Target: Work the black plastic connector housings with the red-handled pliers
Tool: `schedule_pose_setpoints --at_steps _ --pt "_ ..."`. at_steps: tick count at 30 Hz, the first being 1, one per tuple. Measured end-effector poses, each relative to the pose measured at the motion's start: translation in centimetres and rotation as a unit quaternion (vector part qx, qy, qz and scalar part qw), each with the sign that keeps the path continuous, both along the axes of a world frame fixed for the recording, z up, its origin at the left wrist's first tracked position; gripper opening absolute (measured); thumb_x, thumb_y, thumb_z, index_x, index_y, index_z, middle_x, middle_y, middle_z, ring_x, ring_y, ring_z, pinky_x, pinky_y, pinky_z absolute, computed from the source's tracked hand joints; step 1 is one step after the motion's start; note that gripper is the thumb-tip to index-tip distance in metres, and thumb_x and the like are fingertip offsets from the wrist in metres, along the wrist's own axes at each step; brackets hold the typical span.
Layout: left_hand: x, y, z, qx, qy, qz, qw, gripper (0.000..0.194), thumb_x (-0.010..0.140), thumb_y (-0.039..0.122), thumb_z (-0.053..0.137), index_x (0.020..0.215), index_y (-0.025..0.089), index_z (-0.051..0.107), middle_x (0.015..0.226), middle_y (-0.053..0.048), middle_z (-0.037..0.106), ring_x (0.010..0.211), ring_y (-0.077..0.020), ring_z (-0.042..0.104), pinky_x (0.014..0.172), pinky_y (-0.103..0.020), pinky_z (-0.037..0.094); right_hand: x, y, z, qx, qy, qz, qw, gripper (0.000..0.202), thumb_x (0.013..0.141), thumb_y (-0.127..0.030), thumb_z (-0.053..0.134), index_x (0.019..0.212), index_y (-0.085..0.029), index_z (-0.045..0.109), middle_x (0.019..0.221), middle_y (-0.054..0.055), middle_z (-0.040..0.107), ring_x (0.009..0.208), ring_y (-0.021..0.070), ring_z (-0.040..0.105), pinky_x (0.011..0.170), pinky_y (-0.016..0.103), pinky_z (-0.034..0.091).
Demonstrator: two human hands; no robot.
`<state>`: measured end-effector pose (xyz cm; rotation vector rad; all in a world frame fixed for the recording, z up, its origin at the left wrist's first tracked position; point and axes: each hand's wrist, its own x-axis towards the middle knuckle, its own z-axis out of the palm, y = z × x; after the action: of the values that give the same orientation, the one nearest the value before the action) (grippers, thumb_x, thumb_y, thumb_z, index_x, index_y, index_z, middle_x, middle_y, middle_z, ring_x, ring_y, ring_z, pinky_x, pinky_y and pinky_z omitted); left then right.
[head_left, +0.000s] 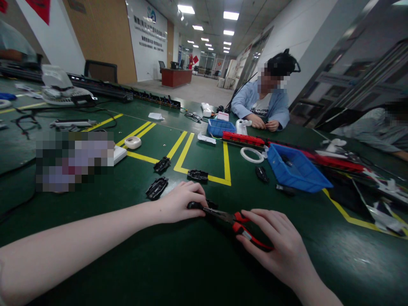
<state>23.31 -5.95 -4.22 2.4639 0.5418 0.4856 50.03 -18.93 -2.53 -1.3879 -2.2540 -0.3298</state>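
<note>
Left hand pinches a small black part just above the counter, near its front edge. Right hand holds the needle-nose pliers by their red handles, thumb on the lower one, fingers over the upper, handles spread. Nose points left and meets the black part; whether its tips bite cannot be told, the left fingers partly covering the spot. Three black molded shells lie beyond the left hand. Handling, judged by look: part light, stiff, probably plastic, smooth enough to slip; thin edges could crack or mark under steel. Best held by its thicker rounded end, fingertips clear of the nose. Pliers rigid, likely the heavier piece; hold well back on the grips, pressing lightly.
</note>
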Motion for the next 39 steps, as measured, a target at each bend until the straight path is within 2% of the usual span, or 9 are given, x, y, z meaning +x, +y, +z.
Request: schedule_pose_setpoints --at_steps 6,15,28,39 --pt "-0.1 -0.3 0.5 -0.002 0.008 0.005 1.0 0.012 0.091 0.029 0.065 0.101 0.024 0.07 0.113 -0.005 0.059 0.109 -0.0242 0.053 0.098 -0.042 0.037 0.2 0.1 0.3 0.001 -0.021 0.01 1.0 0.039 0.086 -0.034 0.066 0.12 -0.018 0.059 0.104 0.011 0.067 0.091 0.0234 0.064 0.076 0.038 0.052" --pt "0.0 0.3 -0.6 0.004 0.005 -0.003 1.0 0.013 0.09 0.032 0.067 0.102 0.026 0.07 0.111 -0.004 0.058 0.108 -0.0233 0.053 0.094 -0.04 0.038 0.3 -0.1 0.7 0.004 -0.017 0.013 1.0 0.039 0.084 -0.035 0.067 0.119 -0.019 0.061 0.102 0.009 0.069 0.089 0.0229 0.065 0.075 0.037 0.051" --pt "0.1 0.3 -0.6 0.009 0.001 -0.003 1.0 0.013 0.09 0.03 0.067 0.101 0.025 0.069 0.111 -0.004 0.058 0.107 -0.0232 0.053 0.093 -0.039 0.038 0.1 -0.1 0.0 0.006 -0.014 0.004 1.0 0.038 0.084 -0.035 0.067 0.119 -0.018 0.061 0.103 0.009 0.068 0.09 0.0225 0.064 0.076 0.037 0.051" --pt "0.1 -0.2 0.3 0.001 0.007 0.007 1.0 0.011 0.089 0.027 0.068 0.1 0.023 0.069 0.111 -0.004 0.059 0.108 -0.023 0.053 0.095 -0.039 0.037 0.0 0.0 -0.6 -0.021 -0.004 -0.013 1.0 0.039 0.085 -0.035 0.067 0.12 -0.021 0.059 0.106 0.008 0.068 0.095 0.0234 0.063 0.079 0.038 0.052"
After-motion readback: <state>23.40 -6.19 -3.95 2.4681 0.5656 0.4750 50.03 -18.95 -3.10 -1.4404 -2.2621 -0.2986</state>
